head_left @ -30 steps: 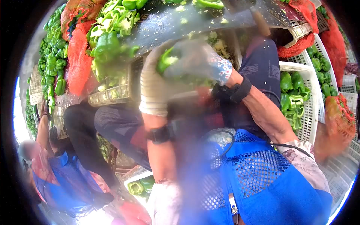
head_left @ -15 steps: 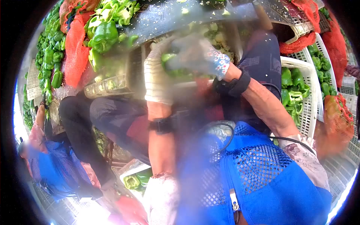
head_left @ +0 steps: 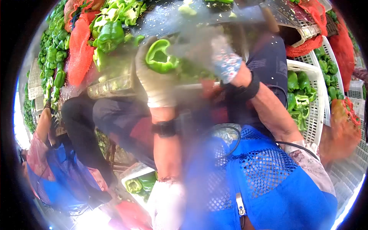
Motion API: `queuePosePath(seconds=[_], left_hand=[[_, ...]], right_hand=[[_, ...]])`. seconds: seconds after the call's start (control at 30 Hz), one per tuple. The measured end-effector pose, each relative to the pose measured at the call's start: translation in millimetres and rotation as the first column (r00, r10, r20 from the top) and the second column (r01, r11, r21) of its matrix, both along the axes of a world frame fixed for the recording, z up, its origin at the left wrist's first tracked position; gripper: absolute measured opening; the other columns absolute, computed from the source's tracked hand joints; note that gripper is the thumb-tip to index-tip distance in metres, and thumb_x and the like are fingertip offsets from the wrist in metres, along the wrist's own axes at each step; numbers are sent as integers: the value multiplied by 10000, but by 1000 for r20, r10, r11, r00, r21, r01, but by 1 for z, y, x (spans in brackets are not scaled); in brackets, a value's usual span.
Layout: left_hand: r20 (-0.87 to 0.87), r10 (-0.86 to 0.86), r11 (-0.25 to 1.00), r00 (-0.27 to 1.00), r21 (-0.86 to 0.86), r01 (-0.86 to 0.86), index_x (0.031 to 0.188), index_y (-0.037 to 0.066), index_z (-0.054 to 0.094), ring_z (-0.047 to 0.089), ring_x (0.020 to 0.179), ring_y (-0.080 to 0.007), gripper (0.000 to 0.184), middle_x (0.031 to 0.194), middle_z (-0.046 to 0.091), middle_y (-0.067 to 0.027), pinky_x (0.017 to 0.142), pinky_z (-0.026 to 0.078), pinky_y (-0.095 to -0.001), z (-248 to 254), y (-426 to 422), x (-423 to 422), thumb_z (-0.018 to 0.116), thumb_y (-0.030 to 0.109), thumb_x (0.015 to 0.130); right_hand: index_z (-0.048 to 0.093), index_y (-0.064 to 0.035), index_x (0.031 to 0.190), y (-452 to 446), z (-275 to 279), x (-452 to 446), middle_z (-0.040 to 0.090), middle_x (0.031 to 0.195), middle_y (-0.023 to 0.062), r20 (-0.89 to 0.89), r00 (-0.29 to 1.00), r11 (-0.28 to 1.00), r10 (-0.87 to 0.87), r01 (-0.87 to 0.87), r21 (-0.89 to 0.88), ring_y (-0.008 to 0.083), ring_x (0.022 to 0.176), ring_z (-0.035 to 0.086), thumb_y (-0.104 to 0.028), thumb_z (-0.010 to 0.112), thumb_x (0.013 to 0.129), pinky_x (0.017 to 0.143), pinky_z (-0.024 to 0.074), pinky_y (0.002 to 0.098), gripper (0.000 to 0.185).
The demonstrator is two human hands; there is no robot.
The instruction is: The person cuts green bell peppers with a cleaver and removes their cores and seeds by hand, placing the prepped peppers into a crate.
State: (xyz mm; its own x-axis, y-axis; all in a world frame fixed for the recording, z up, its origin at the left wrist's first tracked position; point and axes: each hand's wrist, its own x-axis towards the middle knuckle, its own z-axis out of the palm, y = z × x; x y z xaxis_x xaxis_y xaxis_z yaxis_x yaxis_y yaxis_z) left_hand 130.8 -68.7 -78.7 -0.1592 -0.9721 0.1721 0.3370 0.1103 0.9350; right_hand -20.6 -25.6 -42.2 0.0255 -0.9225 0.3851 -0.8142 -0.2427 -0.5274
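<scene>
The person's left hand (head_left: 157,85), in a pale glove, is closed on an opened green pepper (head_left: 163,68), which sits a little before twelve o'clock with its hollow side showing. The right hand (head_left: 225,57), in a flower-patterned cuff, is at one o'clock, apart from that pepper; its fingers are blurred, so whether they grip anything I cannot tell. This one pepper looks well along: a wide gap shows through its wall, and the core seems to be out, though smearing hides the detail. Down at seven o'clock, a small white container (head_left: 128,177) holds green peppers, at least one of them opened. Just short of three, a white crate (head_left: 320,97) is partly filled, with hollowed pieces lying among rounder ones that may be whole, so a fair share appears done. Beyond the hands at twelve, the dark board (head_left: 165,21) is scattered with pale seeds, a sign of cutting. Toward eleven lies a pile of cut pieces (head_left: 123,11), with a whole-looking pepper (head_left: 110,36) just nearer. Past a red mesh bag (head_left: 79,53) at ten, a long heap of peppers (head_left: 53,57) looks mostly uncut, so much seems left. A co-worker (head_left: 57,172) sits far out at eight.
</scene>
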Motion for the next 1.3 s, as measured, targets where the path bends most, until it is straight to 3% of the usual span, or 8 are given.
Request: queuePosePath(seconds=[0.27,0.47,0.6,0.7,0.8,0.97,1.07,1.3], left_hand=[[427,366,686,827,-724,71,1262,41,556,570,1163,-270,456,1240,602,-159,1003,467,-388,2,9,-7,627,-51,821],[255,-203,960,945,-141,244,1222,-18,619,581,1127,-206,462,1222,631,-142,1006,424,-334,62,42,-70,427,349,1017],[176,-171,984,969,-24,178,1099,-1,686,652,1000,-212,353,1113,673,-112,867,529,-343,40,1,-73,515,290,995],[414,83,994,906,-94,-48,1093,28,694,646,1008,-221,301,1119,674,-114,881,517,-339,24,-23,-72,612,268,931],[706,366,839,607,-533,113,1174,76,665,593,1133,-303,416,1274,603,-175,997,454,-404,22,-68,-92,679,352,863],[791,106,924,602,-302,235,1270,55,596,496,1276,-337,552,1347,544,-210,1088,387,-439,13,-97,-143,636,438,874],[866,78,896,493,-278,346,1223,40,615,552,1185,-358,531,1295,570,-211,1025,426,-440,14,-73,-155,653,433,867],[684,134,684,717,-588,432,925,31,682,621,962,-233,132,1010,672,-112,859,486,-345,-24,-64,-150,700,146,863]], right_hand=[[652,17,962,2,-1,7,672,877,189,230,973,995,-23,0,98,295,764,653,-316,639,863,700,520,383,347],[625,-17,1202,49,-15,-48,664,1091,78,752,656,987,63,70,-144,142,981,612,-167,660,864,852,503,293,372],[637,-43,1179,140,26,-136,670,1071,109,6,876,875,-482,481,51,199,963,639,-206,683,858,839,513,330,364],[646,-62,1162,188,49,-198,674,1057,133,-663,493,750,-563,643,-158,241,949,658,-236,700,854,830,520,358,358],[651,-72,1150,144,43,-205,676,1052,151,-393,657,728,-643,685,-46,274,935,669,-283,694,861,826,521,384,361],[608,-55,1191,17,-20,-225,670,1052,170,-390,791,879,-471,385,-281,309,926,651,-313,644,859,794,515,399,422],[539,-64,1280,16,-18,-236,654,1060,145,-256,844,869,-471,494,34,290,888,634,-200,648,843,774,503,371,471],[630,-30,1107,59,-22,-292,643,921,85,63,773,759,-631,632,-157,231,799,612,-166,639,868,723,497,349,275]])
